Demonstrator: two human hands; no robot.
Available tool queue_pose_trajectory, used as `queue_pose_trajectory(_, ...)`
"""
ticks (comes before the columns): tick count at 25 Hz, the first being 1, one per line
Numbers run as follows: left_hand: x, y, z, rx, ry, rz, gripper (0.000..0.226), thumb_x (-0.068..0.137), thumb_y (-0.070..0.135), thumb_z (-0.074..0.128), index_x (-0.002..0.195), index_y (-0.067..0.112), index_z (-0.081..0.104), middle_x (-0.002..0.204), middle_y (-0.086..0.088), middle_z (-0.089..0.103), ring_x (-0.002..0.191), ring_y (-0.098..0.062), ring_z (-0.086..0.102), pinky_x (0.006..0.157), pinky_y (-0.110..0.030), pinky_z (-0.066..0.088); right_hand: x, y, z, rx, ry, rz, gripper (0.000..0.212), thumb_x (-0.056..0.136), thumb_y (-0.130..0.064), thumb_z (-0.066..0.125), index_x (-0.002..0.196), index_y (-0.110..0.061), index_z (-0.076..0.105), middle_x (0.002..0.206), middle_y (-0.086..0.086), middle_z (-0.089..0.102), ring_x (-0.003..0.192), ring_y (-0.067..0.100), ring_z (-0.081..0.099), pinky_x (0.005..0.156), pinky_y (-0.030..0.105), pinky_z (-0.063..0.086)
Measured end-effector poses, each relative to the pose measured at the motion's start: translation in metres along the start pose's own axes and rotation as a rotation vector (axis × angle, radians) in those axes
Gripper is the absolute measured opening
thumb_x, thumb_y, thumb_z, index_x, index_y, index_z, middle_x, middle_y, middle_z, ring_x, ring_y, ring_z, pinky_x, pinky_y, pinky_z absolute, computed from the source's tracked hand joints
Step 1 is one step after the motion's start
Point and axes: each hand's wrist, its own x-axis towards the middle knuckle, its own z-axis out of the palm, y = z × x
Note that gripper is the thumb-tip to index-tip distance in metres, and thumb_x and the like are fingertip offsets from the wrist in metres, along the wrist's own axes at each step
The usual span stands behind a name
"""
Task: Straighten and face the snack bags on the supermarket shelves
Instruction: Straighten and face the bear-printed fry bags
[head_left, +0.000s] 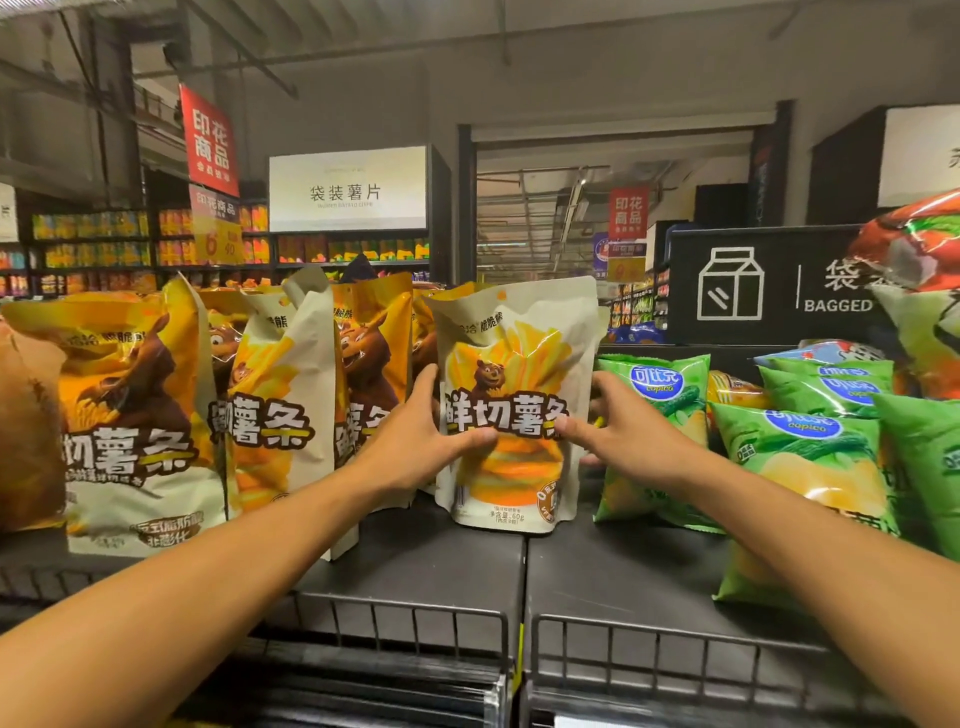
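Note:
A cream and yellow potato-stick bag (511, 364) with a bear on it stands upright on the dark shelf (415, 566), facing me. My left hand (415, 436) grips its left edge, thumb across the front. My right hand (626, 431) grips its right edge the same way. To the left stand several more bear bags (280, 395), some leaning and turned at angles, the biggest (130, 415) nearest me. Green chip bags (810, 452) lie slumped at the right.
A low wire rail (410, 623) runs along the shelf's front edge. A black "BAGGED" sign (753, 286) stands behind the green bags. An orange and green bag (919, 244) hangs in at the upper right. More aisles show beyond.

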Motion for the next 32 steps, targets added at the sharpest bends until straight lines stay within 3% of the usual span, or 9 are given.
queue_pose_trajectory(2, 0.001, -0.002, -0.003, -0.015, -0.017, -0.017, 0.115, 0.070, 0.064, 0.076, 0.154, 0.033, 0.004, 0.153, 0.010, 0.038, 0.124, -0.003, 0.039, 0.099, -0.026, 0.032, 0.000, 0.000, 0.001, 0.026, -0.015, 0.001, 0.054, 0.094, -0.023, 0.068, 0.140, -0.019, 0.041, 0.132, -0.005, 0.058, 0.120, 0.015, 0.058, 0.082, 0.044, 0.062)
queue_pose_trajectory(6, 0.004, -0.003, -0.003, -0.030, -0.039, -0.033, 0.122, 0.067, 0.065, 0.077, 0.154, 0.035, -0.003, 0.157, 0.005, 0.035, 0.138, -0.018, 0.042, 0.113, -0.040, 0.035, 0.001, 0.000, 0.000, 0.043, -0.026, -0.004, 0.060, 0.092, -0.024, 0.071, 0.142, -0.020, 0.039, 0.132, -0.006, 0.059, 0.119, 0.014, 0.059, 0.084, 0.045, 0.062)
queue_pose_trajectory(10, 0.005, -0.003, -0.002, 0.001, -0.042, -0.029, 0.128, 0.063, 0.070, 0.076, 0.154, 0.035, -0.007, 0.159, 0.004, 0.031, 0.139, -0.019, 0.040, 0.108, -0.034, 0.034, 0.001, 0.001, -0.003, 0.023, 0.001, -0.045, 0.059, 0.090, -0.030, 0.072, 0.139, -0.027, 0.038, 0.120, -0.018, 0.061, 0.114, 0.008, 0.061, 0.085, 0.044, 0.061)
queue_pose_trajectory(15, 0.002, 0.001, -0.006, 0.010, -0.001, 0.015, 0.128, 0.059, 0.077, 0.070, 0.152, 0.039, -0.010, 0.160, 0.002, 0.027, 0.139, -0.022, 0.041, 0.105, -0.035, 0.036, 0.001, 0.001, -0.007, -0.054, 0.037, -0.103, 0.065, 0.090, -0.042, 0.070, 0.141, -0.040, 0.030, 0.131, -0.016, 0.056, 0.099, 0.006, 0.069, 0.091, 0.048, 0.058)
queue_pose_trajectory(17, 0.000, 0.004, -0.007, 0.023, 0.053, 0.050, 0.121, 0.064, 0.074, 0.069, 0.152, 0.040, -0.007, 0.162, 0.003, 0.022, 0.142, -0.022, 0.036, 0.109, -0.039, 0.034, 0.000, -0.001, -0.008, -0.080, 0.080, -0.117, 0.070, 0.091, -0.045, 0.067, 0.145, -0.045, 0.023, 0.125, -0.026, 0.048, 0.092, 0.002, 0.068, 0.087, 0.043, 0.059)
queue_pose_trajectory(21, -0.005, 0.014, -0.007, 0.160, 0.204, 0.143, 0.110, 0.072, 0.070, 0.064, 0.155, 0.035, 0.001, 0.164, 0.004, 0.013, 0.144, -0.019, 0.030, 0.108, -0.033, 0.029, 0.000, -0.006, -0.009, -0.116, 0.179, -0.169, 0.060, 0.093, -0.041, 0.065, 0.139, -0.046, 0.028, 0.096, -0.053, 0.043, 0.088, -0.016, 0.058, 0.072, 0.015, 0.045)
queue_pose_trajectory(23, -0.007, 0.019, -0.010, 0.210, 0.253, 0.183, 0.103, 0.079, 0.065, 0.064, 0.156, 0.031, 0.003, 0.162, 0.003, 0.016, 0.142, -0.018, 0.033, 0.109, -0.036, 0.032, 0.000, -0.010, -0.011, -0.108, 0.207, -0.202, 0.063, 0.093, -0.038, 0.065, 0.144, -0.038, 0.027, 0.115, -0.044, 0.043, 0.102, -0.005, 0.057, 0.080, 0.020, 0.049)
queue_pose_trajectory(26, -0.017, 0.027, -0.018, 0.263, 0.269, 0.221, 0.093, 0.083, 0.064, 0.058, 0.155, 0.026, 0.013, 0.157, 0.004, 0.027, 0.134, -0.009, 0.037, 0.109, -0.035, 0.038, -0.002, -0.016, -0.013, -0.168, 0.272, -0.234, 0.075, 0.094, -0.039, 0.064, 0.154, -0.024, 0.022, 0.151, -0.008, 0.036, 0.132, 0.014, 0.045, 0.104, 0.042, 0.046)
queue_pose_trajectory(32, -0.063, 0.047, -0.044, 0.486, 0.242, 0.349, 0.058, 0.093, 0.047, 0.050, 0.144, 0.020, 0.042, 0.139, 0.005, 0.049, 0.114, -0.001, 0.047, 0.097, -0.028, 0.048, -0.011, -0.040, -0.007, -0.301, 0.395, -0.472, 0.061, 0.093, -0.034, 0.063, 0.145, -0.017, 0.037, 0.142, 0.003, 0.045, 0.129, 0.020, 0.043, 0.094, 0.033, 0.042)
